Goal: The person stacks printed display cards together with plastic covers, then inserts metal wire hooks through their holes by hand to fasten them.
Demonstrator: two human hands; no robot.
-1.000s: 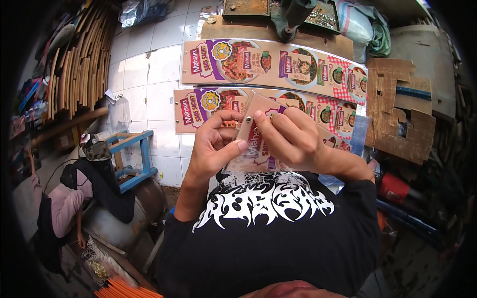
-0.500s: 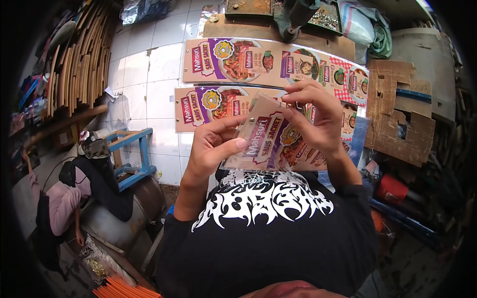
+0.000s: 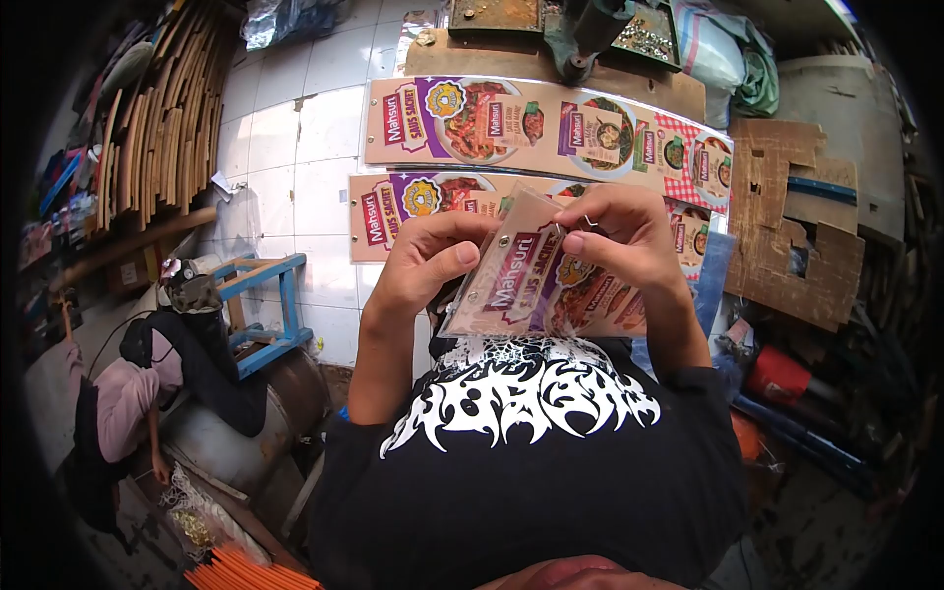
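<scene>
A clear-covered printed sign (image 3: 526,275) reading "Mahsuri Saus Sachet" is tilted up in front of my chest, with metal eyelets along its left edge. My left hand (image 3: 418,261) grips it by that edge, thumb on the near face and fingers behind. At the sign's upper right edge, my right hand (image 3: 624,231) is closed in a pinch. A thin bent wire (image 3: 590,224) shows between its thumb and forefinger; its ends are hidden. Beyond my hands lie two matching long signs, a far one (image 3: 541,126) and a nearer one (image 3: 393,211) partly covered by my hands.
A metal press (image 3: 590,34) stands at the back beside a tray of small metal parts (image 3: 644,34). Cut cardboard (image 3: 796,226) lies right. On the left are a blue frame (image 3: 265,305), stacked boards (image 3: 177,118) and another person (image 3: 128,393).
My right hand has moved slightly lower, its fingers more curled, and the wire now shows. My left thumb has shifted up and back along the sign's edge. The sign stands a little more upright.
</scene>
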